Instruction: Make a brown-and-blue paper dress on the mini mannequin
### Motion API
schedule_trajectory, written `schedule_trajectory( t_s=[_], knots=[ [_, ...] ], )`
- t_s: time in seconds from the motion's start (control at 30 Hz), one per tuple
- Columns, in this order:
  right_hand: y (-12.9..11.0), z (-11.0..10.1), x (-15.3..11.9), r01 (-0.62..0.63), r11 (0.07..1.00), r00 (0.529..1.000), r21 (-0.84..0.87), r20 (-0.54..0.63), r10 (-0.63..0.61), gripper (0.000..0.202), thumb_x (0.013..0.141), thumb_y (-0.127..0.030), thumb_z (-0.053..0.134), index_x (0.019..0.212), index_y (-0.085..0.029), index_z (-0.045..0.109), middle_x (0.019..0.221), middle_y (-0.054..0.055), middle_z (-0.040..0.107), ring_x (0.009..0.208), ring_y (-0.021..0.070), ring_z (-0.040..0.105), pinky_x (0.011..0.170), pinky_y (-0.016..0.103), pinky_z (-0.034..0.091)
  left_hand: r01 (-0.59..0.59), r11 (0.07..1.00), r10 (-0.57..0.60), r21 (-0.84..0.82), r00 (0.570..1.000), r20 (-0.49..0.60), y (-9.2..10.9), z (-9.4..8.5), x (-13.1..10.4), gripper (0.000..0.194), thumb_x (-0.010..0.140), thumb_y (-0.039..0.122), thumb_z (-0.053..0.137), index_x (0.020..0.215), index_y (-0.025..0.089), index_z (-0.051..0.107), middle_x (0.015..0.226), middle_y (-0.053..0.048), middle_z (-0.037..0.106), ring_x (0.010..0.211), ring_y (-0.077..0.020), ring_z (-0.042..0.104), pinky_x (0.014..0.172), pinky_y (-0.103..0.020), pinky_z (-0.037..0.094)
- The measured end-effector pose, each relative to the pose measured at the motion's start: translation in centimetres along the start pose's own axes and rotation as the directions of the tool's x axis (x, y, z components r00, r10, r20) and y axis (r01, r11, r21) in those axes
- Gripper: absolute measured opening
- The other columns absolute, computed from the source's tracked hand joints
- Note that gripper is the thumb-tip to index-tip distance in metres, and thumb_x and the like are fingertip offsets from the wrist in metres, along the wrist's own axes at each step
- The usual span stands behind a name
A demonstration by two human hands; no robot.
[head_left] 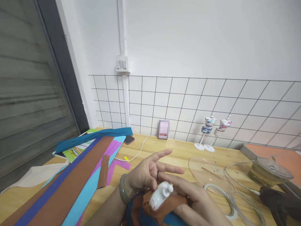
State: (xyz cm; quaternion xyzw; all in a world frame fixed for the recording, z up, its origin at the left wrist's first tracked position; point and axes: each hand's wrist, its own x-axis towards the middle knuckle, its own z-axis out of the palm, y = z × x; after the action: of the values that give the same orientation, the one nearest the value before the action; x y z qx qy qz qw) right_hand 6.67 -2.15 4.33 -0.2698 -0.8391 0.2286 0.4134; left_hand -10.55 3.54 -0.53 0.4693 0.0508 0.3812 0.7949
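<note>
Low in the middle of the head view, a small white dress form (160,196) leans to the right, its neck knob and shoulders bare. Brown cloth (172,204) wraps it just below the shoulders, over teal-blue cloth (174,219). My right hand (199,197) is closed on the brown cloth at the form's right side. Beside the form on the left is my left hand (142,172), with a bangle at the wrist. Its fingers stretch out apart, and its thumb bends close to the white shoulder. The lower part of the form is hidden.
Strips of brown, blue and purple fabric (70,185) cover the table's left side. A phone (163,129) leans on the wire grid. Two small dress forms (207,127) stand at the back right. A clear disc (207,169), a spool (270,171) and a dark tool (279,201) lie right.
</note>
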Motion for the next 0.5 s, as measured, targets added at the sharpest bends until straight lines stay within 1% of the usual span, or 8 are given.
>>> schedule_trajectory(
  t_s=[0.1,0.17,0.2,0.3,0.37,0.4,0.43,0.5],
  knots=[
    [-0.3,0.0,0.1,-0.047,0.996,0.999,0.073,0.029,0.045,0.034,0.078,-0.007,0.057,0.103,-0.027,0.067,0.093,-0.001,0.076,0.078,0.017,0.072,0.061,0.018,0.058,0.014,1.0,-0.014,0.023,1.0,-0.005,0.0,0.1,0.1,0.1,0.046,0.029,0.088,0.134,0.028,0.04,0.117,-0.014,0.063,0.07,-0.0114,0.067,0.061,-0.017,0.046],
    [-0.5,-0.1,0.1,-0.12,0.983,0.991,0.137,0.075,0.11,0.031,0.079,-0.008,0.055,0.1,-0.027,0.068,0.091,-0.002,0.076,0.078,0.0168,0.072,0.062,0.019,0.058,-0.008,0.997,0.009,0.072,1.0,-0.013,0.1,0.1,0.3,0.096,0.047,0.028,0.088,0.132,0.028,0.044,0.116,-0.014,0.063,0.061,-0.0054,0.062,0.059,-0.016,0.044],
    [-0.4,-0.1,0.1,-0.175,0.971,0.983,0.163,0.092,0.161,0.027,0.079,-0.011,0.056,0.098,-0.027,0.068,0.089,-0.002,0.075,0.078,0.0167,0.071,0.065,0.02,0.058,-0.028,0.994,0.03,0.101,0.999,-0.018,0.2,0.2,0.4,0.093,0.047,0.028,0.088,0.13,0.027,0.046,0.116,-0.013,0.063,0.062,-0.0049,0.06,0.06,-0.016,0.044],
    [-0.2,0.1,-0.1,-0.37,0.892,0.929,0.26,0.125,0.348,0.016,0.081,-0.021,0.059,0.094,-0.025,0.067,0.088,0.001,0.074,0.08,0.0176,0.069,0.072,0.024,0.056,-0.091,0.97,0.109,0.226,0.992,-0.068,0.6,0.2,0.6,0.076,0.054,0.035,0.085,0.123,0.022,0.055,0.111,-0.012,0.063,0.073,-0.0095,0.06,0.069,-0.022,0.046],
    [0.1,0.4,-0.2,-0.453,0.81,0.888,0.371,0.116,0.444,0.015,0.081,-0.028,0.06,0.095,-0.024,0.067,0.089,0.002,0.074,0.084,0.0185,0.068,0.074,0.025,0.055,-0.1,0.937,0.153,0.334,0.979,-0.135,1.1,0.1,0.6,0.058,0.067,0.044,0.075,0.116,0.018,0.059,0.099,-0.011,0.065,0.073,-0.0118,0.059,0.071,-0.025,0.046],
    [0.3,0.6,-0.2,-0.47,0.772,0.874,0.428,0.104,0.474,0.017,0.081,-0.031,0.06,0.095,-0.023,0.066,0.09,0.003,0.074,0.084,0.0191,0.068,0.074,0.026,0.054,-0.091,0.919,0.166,0.384,0.972,-0.166,1.4,0.0,0.4,0.052,0.073,0.048,0.068,0.113,0.016,0.06,0.093,-0.01,0.066,0.073,-0.0128,0.059,0.07,-0.026,0.045],
    [0.5,0.8,-0.2,-0.473,0.742,0.864,0.476,0.083,0.497,0.019,0.08,-0.034,0.061,0.095,-0.023,0.066,0.09,0.004,0.074,0.084,0.0196,0.068,0.074,0.027,0.055,-0.079,0.902,0.171,0.425,0.968,-0.184,1.7,0.0,0.2,0.052,0.076,0.053,0.061,0.112,0.016,0.059,0.088,-0.009,0.066,0.073,-0.0141,0.06,0.07,-0.027,0.045],
    [1.0,1.0,-0.2,-0.457,0.714,0.848,0.53,0.017,0.53,0.023,0.079,-0.038,0.061,0.095,-0.022,0.065,0.091,0.005,0.074,0.082,0.0204,0.069,0.075,0.029,0.055,-0.056,0.872,0.159,0.487,0.972,-0.173,2.4,0.0,-0.2,0.064,0.075,0.065,0.052,0.116,0.016,0.057,0.085,-0.009,0.065,0.078,-0.0183,0.061,0.073,-0.03,0.045]
  ],
)
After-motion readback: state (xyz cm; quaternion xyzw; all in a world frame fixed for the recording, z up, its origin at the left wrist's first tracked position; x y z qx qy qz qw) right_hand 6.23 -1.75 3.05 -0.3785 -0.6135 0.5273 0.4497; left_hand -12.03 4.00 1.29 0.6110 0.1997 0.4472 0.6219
